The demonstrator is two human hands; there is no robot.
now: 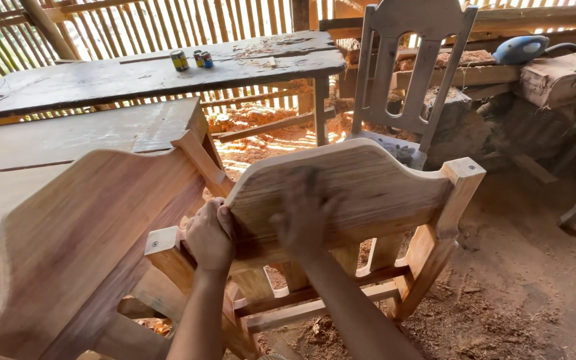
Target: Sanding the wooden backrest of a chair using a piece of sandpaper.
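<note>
Unfinished wooden chair [368,193] sits at frame centre, tilted, top rail's long axis running 8 to 2 o'clock, back face toward camera. Left hand [209,235] curls closed over rail's 8 o'clock end. Right hand [303,217] lies on rail face, blurred; finger spread undeterminable. Grey chair [408,67] at 12 o'clock.
</note>
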